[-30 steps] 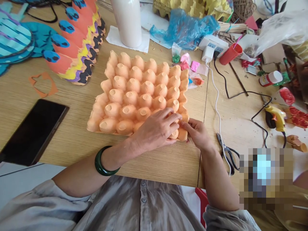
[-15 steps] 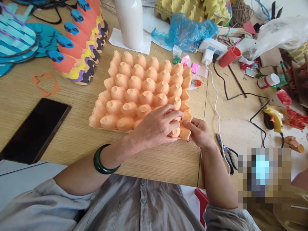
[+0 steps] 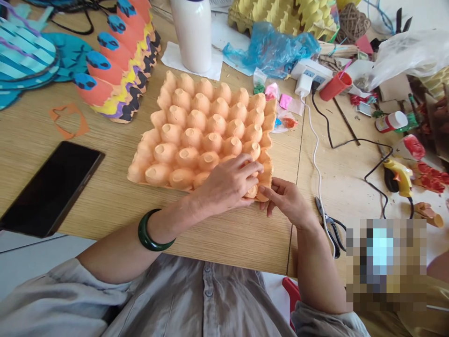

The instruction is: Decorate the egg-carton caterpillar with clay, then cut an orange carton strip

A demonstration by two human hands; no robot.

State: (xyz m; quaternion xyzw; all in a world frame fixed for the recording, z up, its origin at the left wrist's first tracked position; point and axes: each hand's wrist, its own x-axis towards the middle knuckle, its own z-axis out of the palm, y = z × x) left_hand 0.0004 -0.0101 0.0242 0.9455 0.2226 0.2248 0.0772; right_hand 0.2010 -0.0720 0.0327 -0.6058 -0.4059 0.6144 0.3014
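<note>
Cluttered bench; my left hand clasps tray at near right, right hand touches it just beside, grip I can't tell.

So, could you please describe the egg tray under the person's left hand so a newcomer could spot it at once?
On the wooden table, look right of the black phone. The egg tray lies there with the left hand on top and the right hand at its near right corner. Unlike the painted carton and the yellow trays, it is plain pale orange.
</note>
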